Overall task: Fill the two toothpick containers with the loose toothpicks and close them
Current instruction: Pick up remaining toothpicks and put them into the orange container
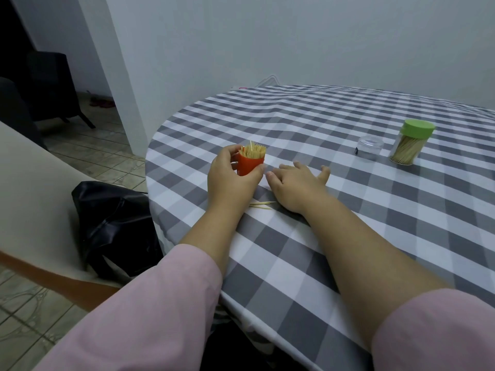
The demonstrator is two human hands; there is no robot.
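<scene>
— What has the left hand (pixel 233 175) got?

— Its grip is wrapped round the orange container (pixel 250 164), upright, open-topped, bristling with toothpicks.

— And the loose toothpicks (pixel 261 205)?

— Just behind both grips, towards the person, lying flat between the wrists, long axis running side to side. Either hand is near.

— The right hand (pixel 297 183)?

— Released, fingers spread flat on the surface (pixel 294 124), holding nothing.

— Further right?

— A clear cap (pixel 370 147), then the green-lidded container (pixel 411 141), already closed, well beyond that grip.
</scene>
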